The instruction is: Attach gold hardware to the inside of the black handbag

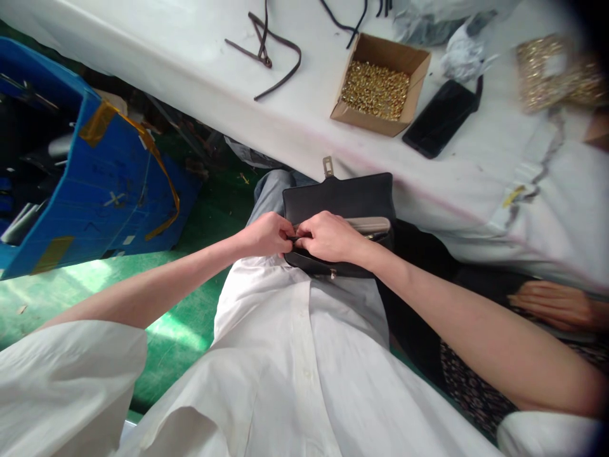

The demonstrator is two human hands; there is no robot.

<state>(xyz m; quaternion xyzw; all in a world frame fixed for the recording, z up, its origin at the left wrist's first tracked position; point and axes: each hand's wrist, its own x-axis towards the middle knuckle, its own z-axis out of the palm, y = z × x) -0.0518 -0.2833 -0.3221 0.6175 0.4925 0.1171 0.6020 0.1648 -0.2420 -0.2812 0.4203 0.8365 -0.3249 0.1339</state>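
A small black handbag (339,197) rests on my lap with its flap raised toward the table. A metal clasp plate (328,166) sticks up from the flap's edge, and a small metal catch (333,274) shows on the bag's front. Inside, a beige divider (368,225) is visible. My left hand (270,235) pinches at the bag's left end, by the opening. Close beside it, my right hand (329,236) lies over the opening with its fingers pinched at the same left end. Whatever is between the fingertips is too small to make out.
On the white-covered table (190,57) are a cardboard box (413,71) of small gold pieces, a black phone (441,120), dark straps (285,47) and a bag of gold parts (545,70). A blue bin (109,184) stands left. Another person's hand (552,303) rests at right.
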